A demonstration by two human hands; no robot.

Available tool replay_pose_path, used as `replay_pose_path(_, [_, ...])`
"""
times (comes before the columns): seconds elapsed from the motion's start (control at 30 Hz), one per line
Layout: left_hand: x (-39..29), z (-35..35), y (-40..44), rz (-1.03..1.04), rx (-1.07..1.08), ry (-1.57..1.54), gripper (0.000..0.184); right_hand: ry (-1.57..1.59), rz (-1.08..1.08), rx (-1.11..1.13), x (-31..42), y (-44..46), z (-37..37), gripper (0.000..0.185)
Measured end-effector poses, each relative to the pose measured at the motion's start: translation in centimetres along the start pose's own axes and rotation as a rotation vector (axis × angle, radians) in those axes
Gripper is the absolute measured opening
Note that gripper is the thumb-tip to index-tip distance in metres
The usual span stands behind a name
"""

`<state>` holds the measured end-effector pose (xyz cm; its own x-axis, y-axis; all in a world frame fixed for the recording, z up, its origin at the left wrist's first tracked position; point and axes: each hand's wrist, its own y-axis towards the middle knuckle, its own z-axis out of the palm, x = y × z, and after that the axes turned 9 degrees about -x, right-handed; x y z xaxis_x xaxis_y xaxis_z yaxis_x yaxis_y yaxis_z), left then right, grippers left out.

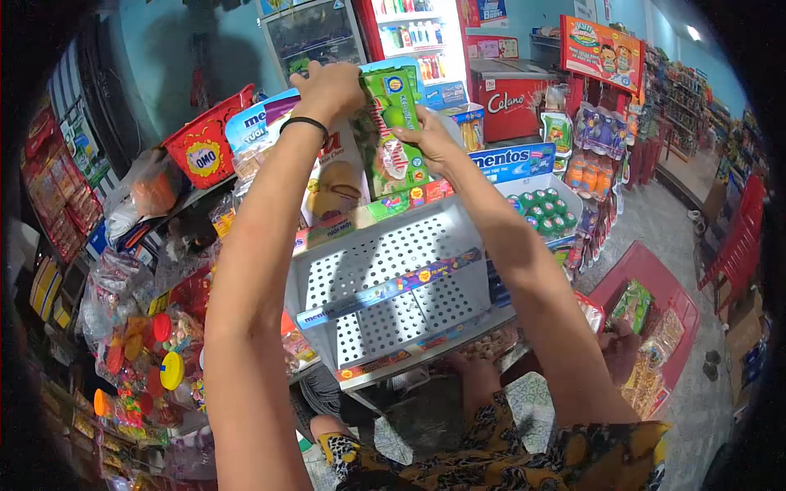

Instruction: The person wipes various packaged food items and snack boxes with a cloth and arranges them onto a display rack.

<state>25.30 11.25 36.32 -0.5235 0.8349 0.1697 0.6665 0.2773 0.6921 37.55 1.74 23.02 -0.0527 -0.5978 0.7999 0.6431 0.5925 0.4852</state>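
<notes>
Both arms reach up to the top tier of a grey display rack (393,245) with perforated shelves. My left hand (327,88), with a black band at the wrist, is bent over the top left of a green candy packet (391,135); its fingertips are hidden behind it. On the packet's right side lies my right hand (430,141), thumb on the front and fingers at the edge. The packet stands upright in the top tier, beside a brown and white pack (336,190). Below, the two perforated shelves have Mentos strips along their edges.
Green-capped items (542,213) fill a box right of the rack. A red OMO bin (205,151) and candy jars (172,371) are on the left. Another person's hand (620,348) is beside packets on a red plastic chair (606,286) at lower right.
</notes>
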Motion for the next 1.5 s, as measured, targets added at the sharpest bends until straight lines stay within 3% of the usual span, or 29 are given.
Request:
replay_pose_path(0.1, [0.3, -0.3, -0.5, 0.041, -0.016, -0.012, 0.035, 0.043, 0.008, 0.024, -0.7, 0.6, -0.1, 0.05])
replay_pose_path(0.27, [-0.3, -0.8, -2.3, -0.026, -0.084, -0.013, 0.031, -0.042, 0.118, 0.173, 0.9, -0.4, 0.0, 0.074])
replay_pose_path(0.43, [-1.0, -0.7, -2.2, -0.042, -0.126, 0.094, 0.025, -0.23, 0.092, -0.039, 0.1, -0.8, 0.2, 0.072])
replay_pose_path(0.53, [-1.0, -0.4, -2.6, 0.015, -0.188, 0.129, 0.024, -0.719, -0.061, -0.181, -1.3, -0.5, -0.4, 0.072])
replay_pose_path(0.6, [-1.0, -0.2, -2.9, 0.045, -0.232, 0.15, 0.024, -1.002, -0.143, -0.144, 3.2, -4.5, 1.3, 0.069])
replay_pose_path(0.67, [-1.1, -0.1, -3.1, 0.109, -0.295, 0.199, 0.021, -1.023, -0.38, -0.092, 4.4, -6.6, 0.7, 0.059])
replay_pose_path(0.7, [-0.5, 0.4, -2.4, 0.145, -0.192, 0.242, 0.021, -1.044, -0.684, -0.208, 1.7, -6.4, -1.3, 0.05])
replay_pose_path(0.73, [-1.2, 0.5, -2.8, 0.098, -0.225, 0.232, 0.019, -0.993, -0.717, -0.213, 3.8, -9.1, -2.2, 0.044])
replay_pose_path(0.77, [-0.9, 0.1, -3.0, 0.24, -0.268, 0.204, 0.021, -0.95, -0.75, -0.22, 6.3, -12.2, -3.0, 0.039])
replay_pose_path(0.83, [-0.4, 2.1, -3.7, 0.239, -0.496, 0.148, 0.039, -1.05, -0.857, -0.416, 8.4, -16.3, -8.0, 0.031])
replay_pose_path(0.87, [-2.7, -0.2, -5.6, 0.167, -0.383, 0.249, 0.043, -0.997, -1.064, -0.461, 9.4, -18.4, -11.7, 0.028])
replay_pose_path(0.9, [-1.0, 2.1, -4.6, 0.236, -0.473, 0.15, 0.045, -1.198, -0.958, -0.605, 10.1, -20.6, -15.7, 0.026])
replay_pose_path(0.97, [-4.6, 0.2, -7.9, 0.267, -0.537, 0.109, 0.043, -1.406, -0.731, -0.912, 10.6, -25.6, -23.0, 0.026])
replay_pose_path(1.03, [-6.4, 0.1, -9.8, 0.493, -0.637, -0.08, 0.039, -1.76, -0.112, -1.116, 10.4, -30.4, -31.5, 0.028])
replay_pose_path(1.07, [-8.7, -0.2, -11.2, 0.614, -0.673, -0.232, 0.036, -1.859, 0.34, -0.989, 10.9, -32.0, -34.4, 0.029])
replay_pose_path(1.13, [-15.2, -1.7, -14.7, 0.696, -0.517, -0.619, 0.031, -1.635, 0.548, -1.233, 10.0, -35.0, -37.5, 0.024])
replay_pose_path(1.17, [-17.9, -0.7, -15.4, 0.759, -0.476, -0.723, 0.031, -1.631, 0.547, -1.238, 9.6, -35.9, -38.2, 0.024])
replay_pose_path(1.23, [-24.1, 0.7, -17.7, 0.772, -0.17, -1.033, 0.028, -1.427, 0.804, -1.458, 8.6, -37.5, -38.7, 0.03])
replay_pose_path(1.3, [-30.2, 2.4, -20.0, 0.677, 0.217, -1.165, 0.027, -1.473, 0.847, -1.288, 9.2, -38.6, -36.8, 0.041])
replay_pose_path(1.33, [-33.4, 4.3, -20.7, 0.654, 0.4, -1.076, 0.03, -1.557, 0.74, -1.403, 7.0, -38.8, -37.8, 0.046])
replay_pose_path(1.37, [-36.4, 5.0, -21.7, 0.618, 0.659, -1.244, 0.032, -1.541, 0.726, -1.38, 6.8, -39.0, -37.9, 0.047])
replay_pose_path(1.43, [-43.4, 10.9, -23.7, 0.566, 0.899, -1.458, 0.034, -1.54, 0.631, -1.356, 7.0, -39.9, -37.4, 0.04])
replay_pose_path(1.5, [-49.6, 15.9, -26.1, 0.552, 0.744, -1.434, 0.038, -1.543, 0.598, -1.366, 6.5, -40.4, -38.3, 0.036])
